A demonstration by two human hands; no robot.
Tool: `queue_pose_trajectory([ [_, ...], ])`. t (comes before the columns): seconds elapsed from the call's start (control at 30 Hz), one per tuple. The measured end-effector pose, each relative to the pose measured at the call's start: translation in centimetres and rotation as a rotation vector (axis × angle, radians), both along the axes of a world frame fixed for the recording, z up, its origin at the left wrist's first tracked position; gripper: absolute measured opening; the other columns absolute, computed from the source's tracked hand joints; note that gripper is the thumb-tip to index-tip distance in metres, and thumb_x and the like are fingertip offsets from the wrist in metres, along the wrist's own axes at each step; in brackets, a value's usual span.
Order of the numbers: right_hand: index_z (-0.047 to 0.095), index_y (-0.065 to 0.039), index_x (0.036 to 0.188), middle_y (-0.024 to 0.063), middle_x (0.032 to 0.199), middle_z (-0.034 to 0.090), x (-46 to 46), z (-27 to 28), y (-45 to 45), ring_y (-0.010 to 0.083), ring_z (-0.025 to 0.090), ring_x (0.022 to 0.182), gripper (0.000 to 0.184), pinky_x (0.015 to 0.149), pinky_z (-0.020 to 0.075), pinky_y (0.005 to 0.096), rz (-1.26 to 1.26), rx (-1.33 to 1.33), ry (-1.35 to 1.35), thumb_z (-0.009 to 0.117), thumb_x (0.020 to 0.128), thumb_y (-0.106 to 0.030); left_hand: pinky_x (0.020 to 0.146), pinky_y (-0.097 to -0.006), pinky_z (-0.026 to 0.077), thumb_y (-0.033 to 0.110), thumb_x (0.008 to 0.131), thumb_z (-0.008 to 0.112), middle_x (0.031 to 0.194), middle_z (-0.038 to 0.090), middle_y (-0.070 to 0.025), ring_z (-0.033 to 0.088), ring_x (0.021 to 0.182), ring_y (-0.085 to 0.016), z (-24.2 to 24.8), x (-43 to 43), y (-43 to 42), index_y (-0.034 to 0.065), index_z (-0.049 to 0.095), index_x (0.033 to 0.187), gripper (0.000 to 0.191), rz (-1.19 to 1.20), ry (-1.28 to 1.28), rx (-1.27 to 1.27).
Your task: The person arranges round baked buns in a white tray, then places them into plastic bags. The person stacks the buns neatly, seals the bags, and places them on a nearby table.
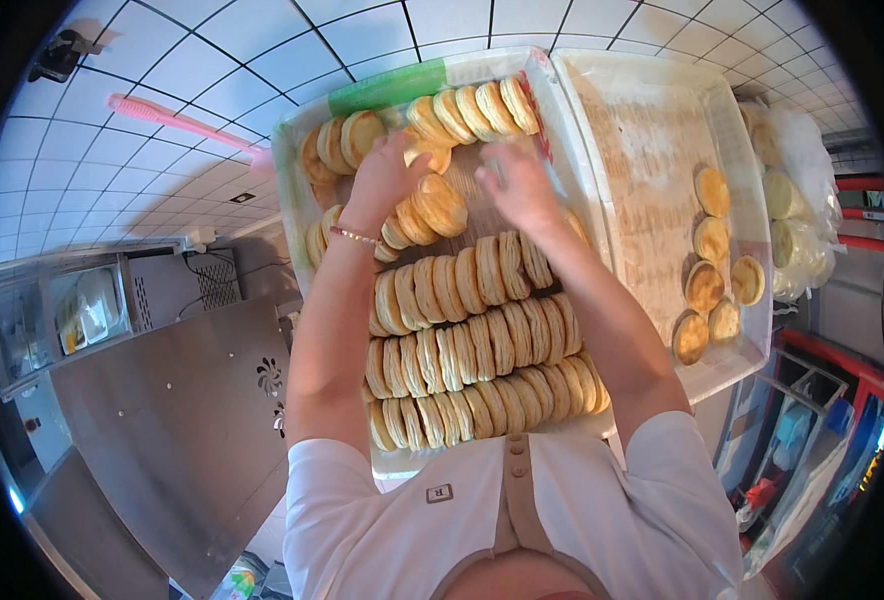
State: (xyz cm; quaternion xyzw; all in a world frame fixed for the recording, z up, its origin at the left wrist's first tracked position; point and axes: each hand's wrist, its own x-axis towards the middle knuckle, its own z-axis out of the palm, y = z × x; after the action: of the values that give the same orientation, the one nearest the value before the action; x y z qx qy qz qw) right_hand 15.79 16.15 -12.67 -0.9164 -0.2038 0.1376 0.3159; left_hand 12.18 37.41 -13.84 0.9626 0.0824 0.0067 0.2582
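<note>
My left hand [387,178] is over the far part of a shallow plastic crate [592,176], its thumb and fingers against a loose round flatbread [437,160]. Whether it grips that bread I cannot tell. To the right, my right hand [518,184] hovers blurred over bare crate floor, fingers apart and nothing visible in them. Beyond it a row of flatbreads [474,112] leans along the far wall. Nearer me, several rows of layered flatbreads [460,352] stand on edge. A short leaning stack [438,206] lies just below my left hand.
A second crate [629,142] on the right holds several browned flatbreads [712,240]. Past it are clear plastic bags of flatbreads [791,202]. A pink-handled brush or scraper [186,124] leans by the tiled wall [262,45]. A steel counter [171,405] is at left.
</note>
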Motion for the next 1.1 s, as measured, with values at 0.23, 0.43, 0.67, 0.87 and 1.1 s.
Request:
queue_pose_trajectory([
  [0.23, 0.037, -0.026, 0.140, 0.0134, 0.150, 0.018, 7.4, -1.7, 1.6, 0.0398, 0.024, 0.134, 0.071, 0.110, 0.0260, 0.0488, 0.027, -0.142, -0.232, 0.071, 0.078, -0.037, 0.085, -0.0432, 0.049, 0.035, 0.067, 0.075, 0.105, 0.060, -0.0302, 0.059, 0.101, -0.041, -3.4, 5.0, -0.2, -0.0075, 0.032, 0.130, 0.087, 0.092, 0.349, 0.143],
  [0.43, 0.038, -0.035, 0.136, 0.0113, 0.151, 0.016, 7.7, -2.8, 2.3, 0.0439, 0.021, 0.135, 0.074, 0.109, 0.0261, 0.0515, -0.047, -0.138, -0.168, 0.075, 0.071, -0.040, 0.081, -0.0396, 0.051, 0.026, 0.064, 0.079, 0.115, 0.060, -0.0236, 0.063, 0.099, -0.035, -4.2, 5.6, 1.6, -0.0081, 0.032, 0.134, 0.091, 0.175, 0.346, -0.077],
  [0.67, 0.049, -0.026, 0.122, 0.0123, 0.146, 0.026, 9.1, -3.2, 1.1, 0.0438, 0.023, 0.133, 0.060, 0.108, 0.0287, 0.0502, 0.021, 0.013, -0.206, 0.075, 0.068, -0.026, 0.081, -0.0425, 0.050, 0.026, 0.068, 0.070, 0.110, 0.059, -0.0294, 0.061, 0.098, -0.041, -2.9, 7.5, -0.2, -0.0022, 0.034, 0.135, 0.081, 0.069, 0.087, -0.474],
  [0.87, 0.052, -0.011, 0.107, 0.0154, 0.129, 0.041, 7.3, -0.2, -2.0, 0.0353, 0.040, 0.124, 0.041, 0.097, 0.0419, 0.0416, 0.108, -0.016, -0.096, 0.069, 0.075, -0.029, 0.079, -0.0463, 0.049, 0.022, 0.071, 0.068, 0.103, 0.058, -0.0266, 0.058, 0.092, -0.044, 2.1, 3.4, -6.5, -0.0008, 0.041, 0.112, 0.054, -0.078, 0.242, -0.040],
  [1.1, 0.050, -0.015, 0.128, 0.0134, 0.136, 0.042, 3.4, 0.3, -2.0, 0.0370, 0.040, 0.124, 0.047, 0.103, 0.0331, 0.0464, 0.081, -0.305, -0.373, 0.048, 0.092, -0.046, 0.084, -0.0457, 0.047, 0.019, 0.076, 0.062, 0.110, 0.056, -0.0219, 0.055, 0.100, -0.039, 1.9, -1.2, -7.0, -0.0015, 0.046, 0.107, 0.040, -0.343, 0.122, -0.077],
])
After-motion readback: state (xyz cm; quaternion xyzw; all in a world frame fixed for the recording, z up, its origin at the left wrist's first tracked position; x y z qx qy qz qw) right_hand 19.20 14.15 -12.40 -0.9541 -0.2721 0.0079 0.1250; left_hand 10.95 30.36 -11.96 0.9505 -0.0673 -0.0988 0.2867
